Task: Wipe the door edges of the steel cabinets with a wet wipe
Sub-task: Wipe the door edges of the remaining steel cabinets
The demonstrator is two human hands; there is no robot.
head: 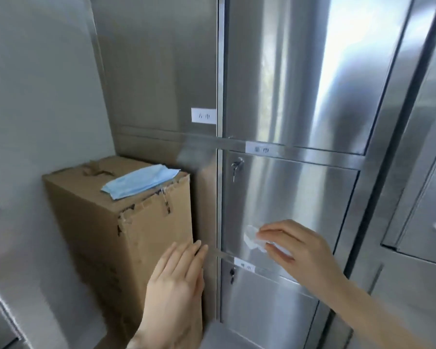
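While I'm looking down at the steel cabinet, the right hand has its grip pinched around a crumpled white wet wipe, pressed onto the lower part of the middle door, just above that door's bottom edge. My left hand is flat with fingers straight and together, holding nothing, fingertips touching the horizontal strip between doors. Right beside it there's a beat-up cardboard box shoved against the cabinet's left side, so it blocks most of the lower left panel. A blue face mask lies on top of the box. Small white labels are stuck on the door frames, too blurry to read properly. A key hangs in the middle door's lock, and another lock sits on the door below. More steel doors run off to the right.
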